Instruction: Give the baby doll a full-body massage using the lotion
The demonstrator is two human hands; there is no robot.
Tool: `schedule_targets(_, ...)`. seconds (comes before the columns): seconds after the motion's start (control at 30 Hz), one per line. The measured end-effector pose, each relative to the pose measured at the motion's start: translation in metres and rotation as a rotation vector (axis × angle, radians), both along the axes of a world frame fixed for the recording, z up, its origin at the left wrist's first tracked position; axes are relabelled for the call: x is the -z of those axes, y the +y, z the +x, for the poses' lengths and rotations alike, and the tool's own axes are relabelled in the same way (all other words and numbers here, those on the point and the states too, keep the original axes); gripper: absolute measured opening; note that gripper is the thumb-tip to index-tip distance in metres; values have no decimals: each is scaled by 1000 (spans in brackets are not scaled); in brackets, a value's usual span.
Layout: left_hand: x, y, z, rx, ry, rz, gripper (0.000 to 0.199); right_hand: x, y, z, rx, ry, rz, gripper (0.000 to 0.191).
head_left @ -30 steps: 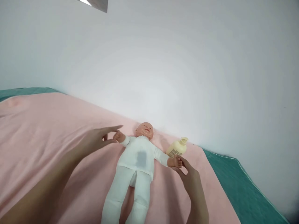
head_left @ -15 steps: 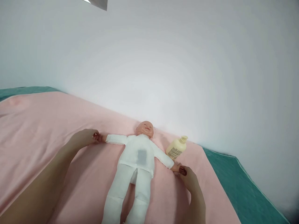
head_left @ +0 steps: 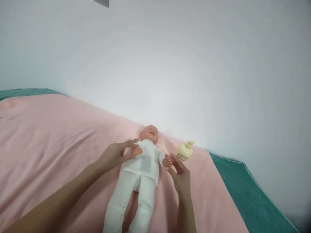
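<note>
A baby doll [head_left: 138, 168] with a white cloth body lies on its back, head away from me. My left hand [head_left: 119, 153] grips the doll's arm on the left between thumb and fingers. That arm is bent in, its small plastic hand [head_left: 136, 151] over the doll's upper chest. On the other side, my right hand [head_left: 180, 173] pinches the doll's other arm near the wrist, its plastic hand [head_left: 167, 161] raised beside the body. A grey patch [head_left: 145, 163] shows on the doll's belly.
Just beyond my right hand stands a pale yellow pump bottle [head_left: 185, 151]. A pink sheet [head_left: 73, 129] lies under everything, with a green cover [head_left: 252, 191] showing at the right. The white wall [head_left: 155, 64] rises right behind the doll's head.
Both of the doll's arms were stretched out sideways. My hands have moved inward with them, bringing them up and in toward the chest. The bottle stays in place.
</note>
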State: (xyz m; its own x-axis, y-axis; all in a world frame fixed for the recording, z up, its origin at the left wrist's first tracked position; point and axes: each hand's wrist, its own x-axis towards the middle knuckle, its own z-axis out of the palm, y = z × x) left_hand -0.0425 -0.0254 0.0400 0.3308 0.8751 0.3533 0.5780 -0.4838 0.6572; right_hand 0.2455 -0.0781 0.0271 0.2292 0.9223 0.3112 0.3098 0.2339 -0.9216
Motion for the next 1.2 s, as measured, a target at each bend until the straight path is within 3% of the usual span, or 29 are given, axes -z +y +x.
schedule_targets(0.07,16,-7,19,118,108,117,44,4,1,-19,-91,-68,-10,54)
schedule_targets(0.2,38,-11,36,178,163,248,46,7,0,-37,-237,-221,26,47)
schedule_targets(0.4,37,-16,39,217,107,186,42,9,-1,-39,-233,-441,95,44)
schedule_targets(0.53,35,-14,38,210,145,235,41,5,-3,-38,-241,-493,120,41)
schedule_targets(0.67,15,-6,13,102,156,237,35,-6,-8,-21,-198,-448,78,37)
schedule_targets(0.77,-10,3,-22,3,150,129,35,-13,-12,4,-51,-423,-12,36)
schedule_targets(0.87,-24,14,-58,-209,202,45,27,-11,-14,37,141,-476,-137,40)
schedule_targets(1.0,-16,31,-93,-376,295,-97,11,5,-13,77,340,-589,-352,33)
schedule_targets(1.1,0,41,-104,-423,335,-201,13,15,-12,89,338,-627,-494,18)
schedule_targets(1.2,13,50,-106,-422,392,-319,16,18,-13,87,304,-641,-490,13)
